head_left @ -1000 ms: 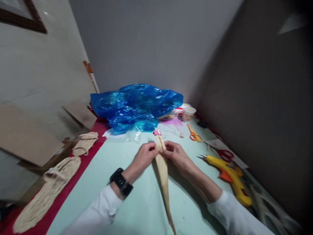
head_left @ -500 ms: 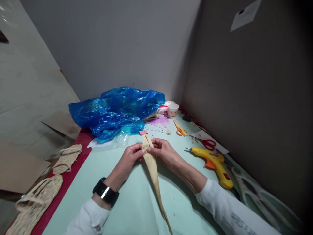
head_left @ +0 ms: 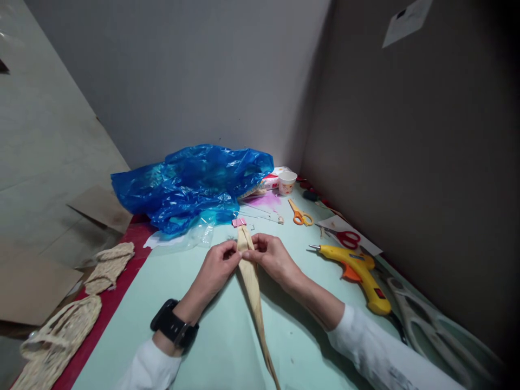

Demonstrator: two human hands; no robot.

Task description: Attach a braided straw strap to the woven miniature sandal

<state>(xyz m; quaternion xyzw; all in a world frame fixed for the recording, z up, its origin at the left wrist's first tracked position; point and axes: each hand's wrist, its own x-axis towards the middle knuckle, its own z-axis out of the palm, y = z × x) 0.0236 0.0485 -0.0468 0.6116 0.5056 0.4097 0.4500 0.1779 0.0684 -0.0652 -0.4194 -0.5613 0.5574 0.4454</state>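
A long pale-yellow strip of dried husk [head_left: 251,281] runs from a pink binder clip [head_left: 239,222] down towards me, narrowing to a thin, twisted tail. My left hand [head_left: 217,268] pinches its left edge just below the clip, thumb on top. From the other side my right hand [head_left: 272,255] closes thumb and fingers on the right edge. Both thumbs nearly meet over the strip, where a lengthwise fold shows. The fingertips beneath the husk are hidden.
On the right lie a yellow glue gun [head_left: 361,271], red-handled scissors [head_left: 345,238], orange scissors [head_left: 299,214] and large grey scissors [head_left: 426,325]. A crumpled blue plastic bag [head_left: 195,184] and a paper cup [head_left: 286,183] stand at the back. Woven slippers [head_left: 67,333] rest along the left edge.
Both hands keep their pinch on the husk strip, with only slight shifts of thumbs and fingers. My left wrist has turned a little. The whole view has shifted slightly.
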